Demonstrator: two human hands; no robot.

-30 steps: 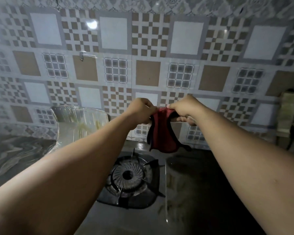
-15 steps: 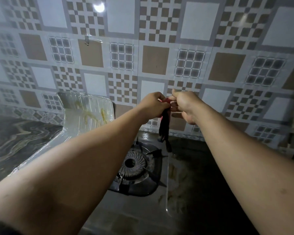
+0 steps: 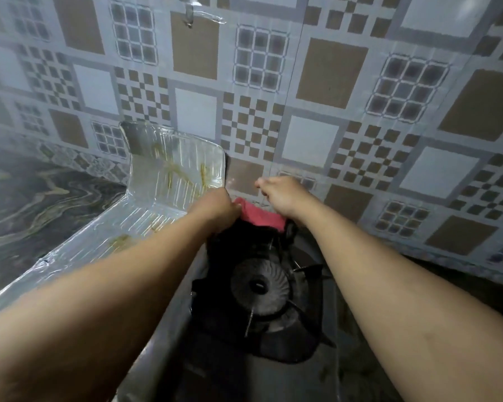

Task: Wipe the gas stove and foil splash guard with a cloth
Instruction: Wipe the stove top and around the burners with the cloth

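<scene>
Left hand: while both arms reach over the burner, the left hand has its fingers clenched on the red cloth.
Right hand: the right hand is curled; can't tell whether it grips.
Cloth: stretched between both hands, above the stove's back edge.
Foil splash guard: just left of the left fingers, stained yellow.

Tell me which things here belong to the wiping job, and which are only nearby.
For the job:
- red cloth, held in left hand
- right hand
- gas stove
- foil splash guard, with yellow stains

Only nearby:
- tiled wall
- marble counter
</scene>
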